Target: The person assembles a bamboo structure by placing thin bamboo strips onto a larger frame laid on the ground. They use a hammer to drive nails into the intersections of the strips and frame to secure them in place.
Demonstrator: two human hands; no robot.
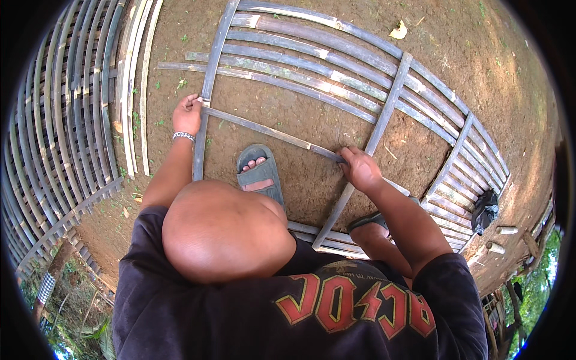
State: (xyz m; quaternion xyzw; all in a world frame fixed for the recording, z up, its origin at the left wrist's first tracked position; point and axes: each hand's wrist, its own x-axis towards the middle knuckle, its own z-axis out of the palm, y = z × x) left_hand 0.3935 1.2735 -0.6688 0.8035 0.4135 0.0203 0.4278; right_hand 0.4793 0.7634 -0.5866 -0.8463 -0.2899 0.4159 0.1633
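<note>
A narrow bamboo slat (pixel 264 129) lies across two bamboo crosspieces, a left one (pixel 216 57) and a middle one (pixel 391 99). My left hand (pixel 188 115), with a chain bracelet on its wrist, is closed at the slat's left end, fingertips against the left crosspiece. Further along, beside the middle crosspiece, my right hand (pixel 360 169) is closed round the same slat. Beyond it several parallel slats (pixel 300 51) lie over the crosspieces as a lattice. Two loose-looking slat ends stick out past the left crosspiece. My sandalled foot (pixel 261 171) stands on the soil between the crosspieces.
A finished-looking bamboo panel (pixel 66 108) lies at the left, with pale loose strips (pixel 135 90) beside it. A third crosspiece (pixel 450 156) crosses the lattice at the right. Near it are a black plastic bag (pixel 485 211) and two short bamboo pieces (pixel 495 247).
</note>
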